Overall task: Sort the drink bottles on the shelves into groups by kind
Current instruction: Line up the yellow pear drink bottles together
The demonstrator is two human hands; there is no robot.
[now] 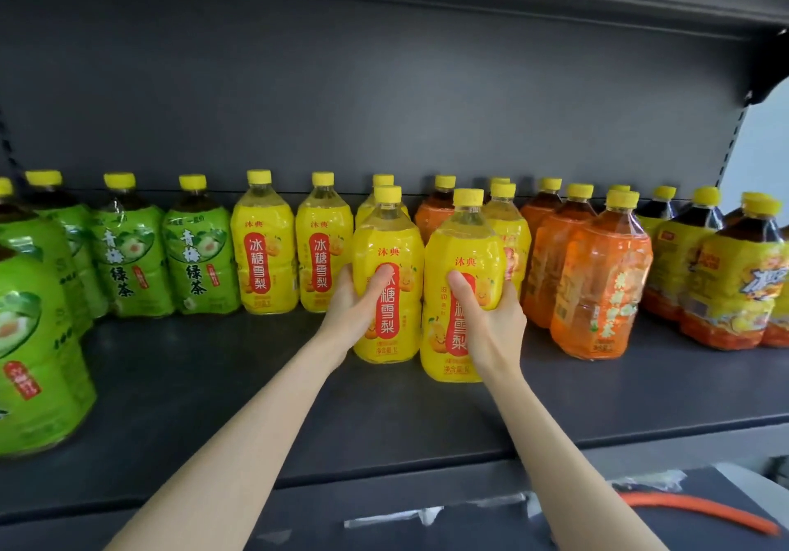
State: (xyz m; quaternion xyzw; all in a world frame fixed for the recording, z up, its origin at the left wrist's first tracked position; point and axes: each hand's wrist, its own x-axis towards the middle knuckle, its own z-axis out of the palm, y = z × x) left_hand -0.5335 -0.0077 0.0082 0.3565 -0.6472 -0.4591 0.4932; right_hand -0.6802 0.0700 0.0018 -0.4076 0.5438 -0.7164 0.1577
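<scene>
Yellow btls (264, 247) read 沐典 / 冰糖雪梨, 净含量 1L at base; green btls (200, 260) read 青梅绿茶.

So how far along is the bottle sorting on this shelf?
Done: green bottles stand left, yellow bottles next, orange bottles after, dark tea bottles far right. In hand: the left hand grips the left yellow bottle, the right hand the right yellow bottle. Left: placing both with their group; behind them a stray orange bottle seems to sit among yellow ones and likely needs moving.
</scene>
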